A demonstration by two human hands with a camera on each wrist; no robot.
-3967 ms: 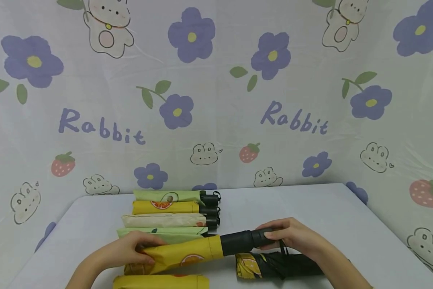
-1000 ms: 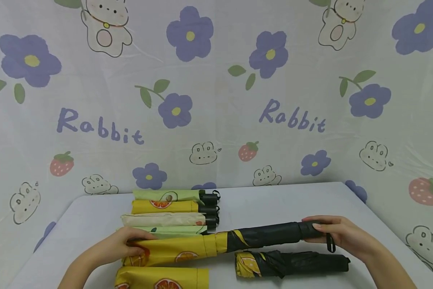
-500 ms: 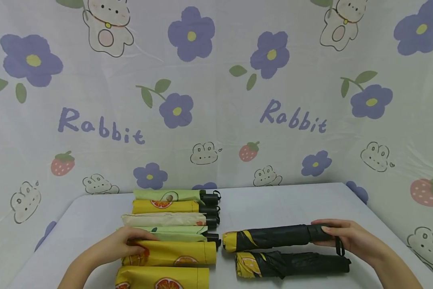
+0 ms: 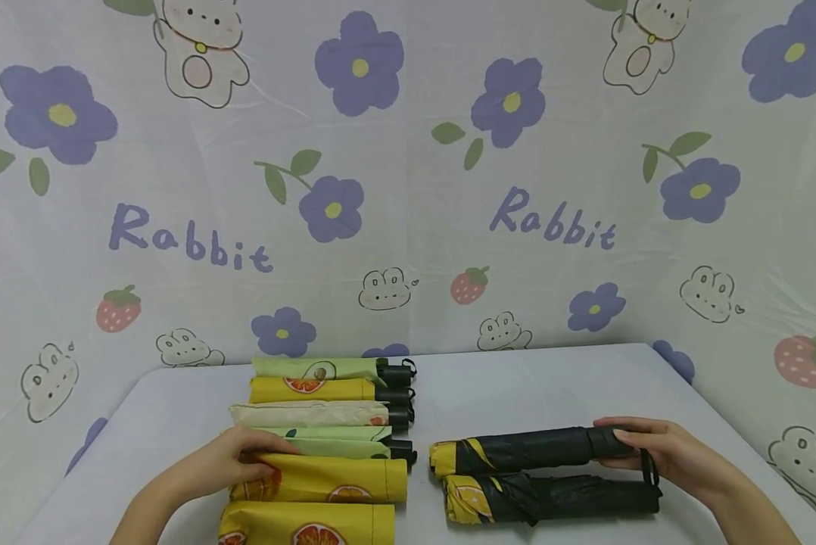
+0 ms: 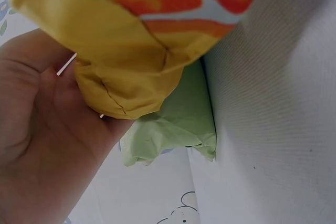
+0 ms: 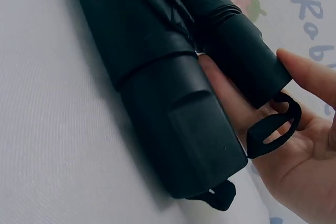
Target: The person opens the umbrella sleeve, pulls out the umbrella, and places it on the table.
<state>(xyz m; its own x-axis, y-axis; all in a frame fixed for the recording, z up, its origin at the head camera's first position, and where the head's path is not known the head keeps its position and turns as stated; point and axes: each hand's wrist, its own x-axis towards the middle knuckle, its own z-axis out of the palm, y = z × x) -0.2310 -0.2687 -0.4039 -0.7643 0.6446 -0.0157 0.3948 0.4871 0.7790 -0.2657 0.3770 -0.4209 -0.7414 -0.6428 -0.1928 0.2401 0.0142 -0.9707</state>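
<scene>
Left grip, bare hand: thumb and fingers curled round the left end of a slim yellow fabric sleeve printed with orange slices, presumably to steady it; no handle at its right end; second yellow orange-print sleeve just in front
Right grip, bare hand: thumb and fingers pinching the handle of a folded black-and-yellow fabric umbrella, likely because that part is firm; black wrist loop hanging
Second folded black-and-yellow umbrella: just in front, lying on white tabletop
Four green, yellow and cream sleeved umbrellas: behind the sleeves, handles rightward, seemingly for order
</scene>
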